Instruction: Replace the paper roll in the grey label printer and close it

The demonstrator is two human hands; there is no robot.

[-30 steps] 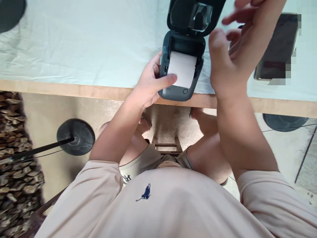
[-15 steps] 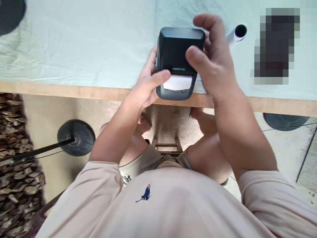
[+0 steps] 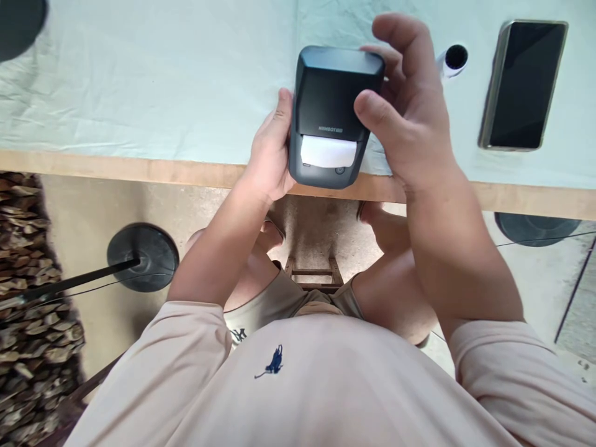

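A dark label printer (image 3: 328, 102) with a white paper strip (image 3: 328, 152) coming from its front slot is held over the near edge of the table. On its left side, my left hand (image 3: 272, 152) grips it, thumb along the edge and the other fingers hidden underneath. My right hand (image 3: 414, 105) is at its upper right, thumb on the top cover's edge, index finger raised, and the rest curled partly out of sight behind the printer. Just past my right hand, a white tube with a dark round end (image 3: 455, 59) lies on the cloth.
A smartphone (image 3: 528, 84) lies at the right on the pale cloth-covered table (image 3: 162, 81). Below the wooden table edge (image 3: 116, 171), a round black stand base (image 3: 143, 257) is on the floor at left, another (image 3: 535, 228) at right. Stacked firewood (image 3: 37, 298) lines the far left.
My left thumb has moved off the paper strip to the printer's left side. The printer has shifted slightly left, and my right hand has moved a little right with its index finger higher.
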